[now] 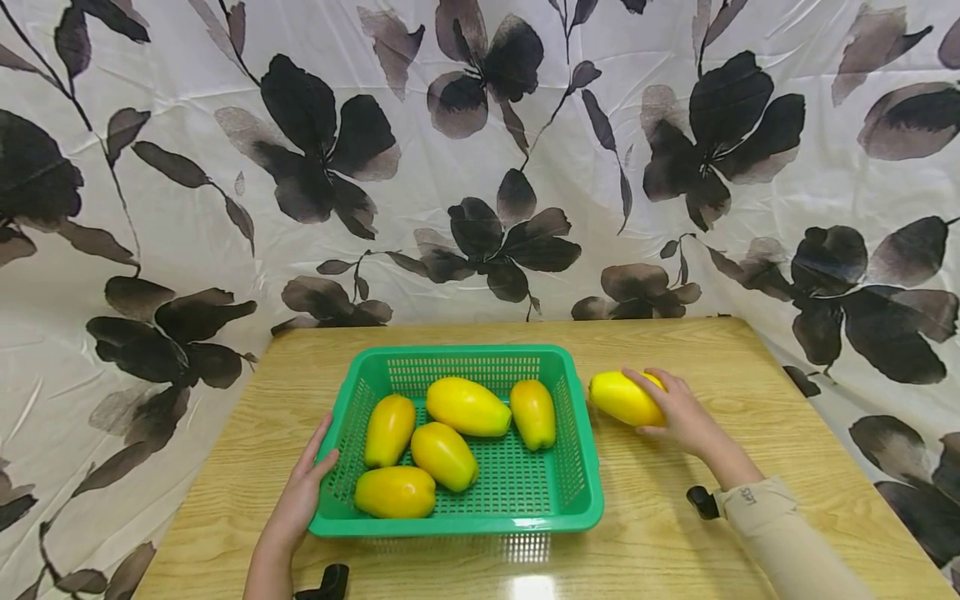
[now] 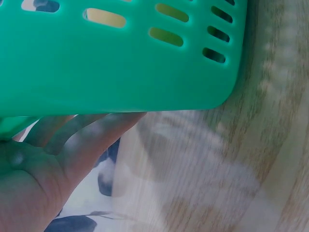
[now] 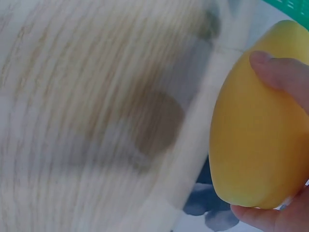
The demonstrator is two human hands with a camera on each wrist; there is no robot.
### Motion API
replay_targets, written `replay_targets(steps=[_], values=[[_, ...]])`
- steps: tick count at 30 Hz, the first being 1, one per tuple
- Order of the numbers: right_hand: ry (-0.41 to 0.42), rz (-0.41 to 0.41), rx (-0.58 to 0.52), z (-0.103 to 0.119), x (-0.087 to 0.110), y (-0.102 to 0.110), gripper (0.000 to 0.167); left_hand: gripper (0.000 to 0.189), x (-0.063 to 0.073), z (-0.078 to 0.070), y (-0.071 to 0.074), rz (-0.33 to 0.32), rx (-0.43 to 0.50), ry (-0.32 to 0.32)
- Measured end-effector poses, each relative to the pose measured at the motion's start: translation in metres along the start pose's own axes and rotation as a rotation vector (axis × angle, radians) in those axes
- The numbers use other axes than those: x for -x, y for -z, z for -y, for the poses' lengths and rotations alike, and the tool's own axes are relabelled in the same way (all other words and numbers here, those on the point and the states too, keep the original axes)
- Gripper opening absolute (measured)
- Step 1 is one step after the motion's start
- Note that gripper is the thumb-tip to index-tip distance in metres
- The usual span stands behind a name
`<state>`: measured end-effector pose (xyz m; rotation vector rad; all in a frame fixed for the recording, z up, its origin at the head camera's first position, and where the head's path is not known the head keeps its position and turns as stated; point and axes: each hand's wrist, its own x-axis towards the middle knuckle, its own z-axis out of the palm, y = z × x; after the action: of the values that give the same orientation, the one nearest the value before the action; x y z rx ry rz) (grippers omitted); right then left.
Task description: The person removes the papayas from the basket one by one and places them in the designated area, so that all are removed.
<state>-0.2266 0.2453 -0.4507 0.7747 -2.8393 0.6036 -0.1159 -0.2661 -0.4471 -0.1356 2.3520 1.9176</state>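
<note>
A yellow papaya [image 1: 624, 398] is in the grip of my right hand [image 1: 678, 412], to the right of the green basket [image 1: 588, 492]. In the right wrist view, the thumb lies on one side of that papaya [image 3: 256, 130] and fingers meet its lower end. I cannot tell whether it touches the table. My left hand [image 1: 300, 492] holds the basket's left side, thumb at the rim, fingers along the outside. The left wrist view shows these fingers [image 2: 91, 142] against the slotted green wall [image 2: 116, 67]. Several yellow papayas [image 1: 468, 407] lie inside the basket, mostly toward its left.
The basket stands on a wood-grain table [image 1: 660, 517]. A cloth [image 1: 480, 167] with dark flowers hangs behind the table and along both sides. Black wrist devices show near the left wrist [image 1: 330, 583] and the right sleeve [image 1: 772, 517].
</note>
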Motion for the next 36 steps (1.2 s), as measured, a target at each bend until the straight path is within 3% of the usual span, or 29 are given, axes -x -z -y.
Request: replay_targets(steps=[36], values=[[-0.058,0.058,-0.033,-0.003,-0.001,-0.019,0.084,0.058,0.001,0.001,-0.001,-0.007,0.012,-0.007]])
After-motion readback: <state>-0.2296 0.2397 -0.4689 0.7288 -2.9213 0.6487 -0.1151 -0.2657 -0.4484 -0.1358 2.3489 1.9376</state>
